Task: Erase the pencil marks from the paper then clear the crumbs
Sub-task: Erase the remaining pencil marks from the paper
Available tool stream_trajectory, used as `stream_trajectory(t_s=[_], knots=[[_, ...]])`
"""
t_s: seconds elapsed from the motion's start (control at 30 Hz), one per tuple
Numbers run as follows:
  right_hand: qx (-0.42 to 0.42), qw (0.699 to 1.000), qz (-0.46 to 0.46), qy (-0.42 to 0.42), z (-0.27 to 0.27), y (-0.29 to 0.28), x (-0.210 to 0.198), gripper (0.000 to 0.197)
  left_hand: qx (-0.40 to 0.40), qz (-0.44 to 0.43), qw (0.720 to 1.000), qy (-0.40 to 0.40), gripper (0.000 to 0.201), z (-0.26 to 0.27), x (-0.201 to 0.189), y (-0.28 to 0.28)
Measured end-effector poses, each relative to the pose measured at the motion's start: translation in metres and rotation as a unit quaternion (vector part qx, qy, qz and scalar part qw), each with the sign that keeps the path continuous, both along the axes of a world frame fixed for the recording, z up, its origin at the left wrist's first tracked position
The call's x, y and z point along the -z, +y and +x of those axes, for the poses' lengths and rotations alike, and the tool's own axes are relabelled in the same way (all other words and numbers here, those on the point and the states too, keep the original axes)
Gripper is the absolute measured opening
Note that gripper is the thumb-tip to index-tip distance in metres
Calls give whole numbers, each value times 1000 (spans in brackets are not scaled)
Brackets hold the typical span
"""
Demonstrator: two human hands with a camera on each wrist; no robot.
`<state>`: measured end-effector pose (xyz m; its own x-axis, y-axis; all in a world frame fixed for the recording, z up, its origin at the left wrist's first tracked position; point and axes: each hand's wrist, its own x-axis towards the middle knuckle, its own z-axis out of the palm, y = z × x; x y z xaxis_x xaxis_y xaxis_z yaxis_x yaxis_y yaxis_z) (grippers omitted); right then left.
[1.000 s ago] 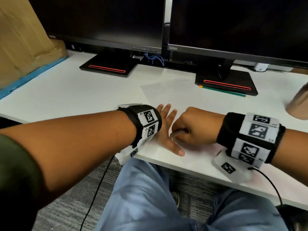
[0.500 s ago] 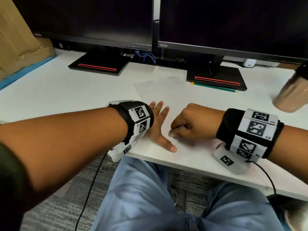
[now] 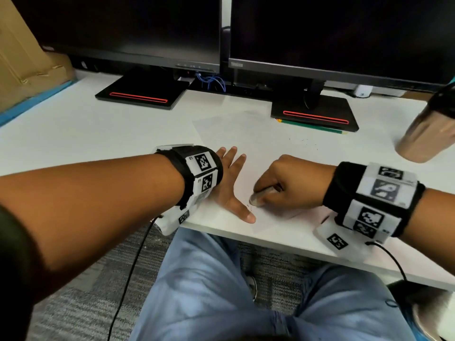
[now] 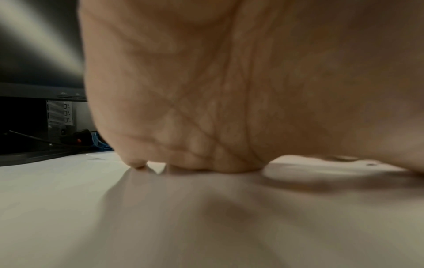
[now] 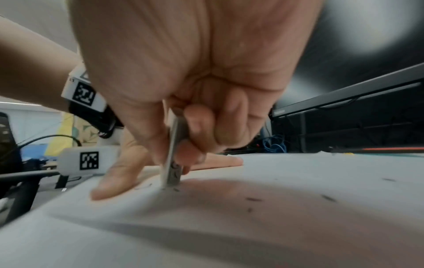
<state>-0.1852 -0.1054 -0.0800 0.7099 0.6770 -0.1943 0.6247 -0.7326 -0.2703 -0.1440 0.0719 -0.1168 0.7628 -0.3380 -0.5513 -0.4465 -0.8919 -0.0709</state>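
A white sheet of paper [image 3: 246,141] lies on the white desk [image 3: 73,134] in front of the monitors. My left hand [image 3: 231,180] lies flat on the paper's near left part, fingers spread, pressing it down; its palm [image 4: 229,90] fills the left wrist view. Just to its right, my right hand [image 3: 288,185] grips a grey eraser [image 5: 173,163] [image 3: 258,196], whose end touches the paper. Faint pencil marks [image 5: 143,186] show beside the thumb. Dark eraser crumbs [image 5: 253,199] lie scattered on the paper.
Two dark monitors stand at the back on black bases [image 3: 140,94] [image 3: 317,112]. A green pencil [image 3: 315,127] lies in front of the right base. A brown tumbler [image 3: 428,136] stands at the right. Cardboard [image 3: 27,60] leans at the left. The desk's front edge [image 3: 221,230] is near my wrists.
My right hand with the eraser has shifted slightly on the paper. The left hand stays flat in place. The head view has drifted.
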Motion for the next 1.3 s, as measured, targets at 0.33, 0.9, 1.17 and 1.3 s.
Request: stream_trajectory(t_s=[0.33, 0.9, 1.17, 1.3], knots=[[76, 994, 50, -67, 3, -9, -15, 21, 49, -33, 998, 27, 141, -1, -18, -1], [-9, 999, 0, -37, -8, -2, -1, 21, 52, 26, 998, 25, 149, -5, -6, -14], [1, 1000, -14, -2, -12, -5, -3, 26, 57, 34, 997, 24, 146, -6, -8, -16], [20, 999, 31, -34, 1, 4, -7, 19, 67, 35, 997, 33, 140, -5, -9, -12]])
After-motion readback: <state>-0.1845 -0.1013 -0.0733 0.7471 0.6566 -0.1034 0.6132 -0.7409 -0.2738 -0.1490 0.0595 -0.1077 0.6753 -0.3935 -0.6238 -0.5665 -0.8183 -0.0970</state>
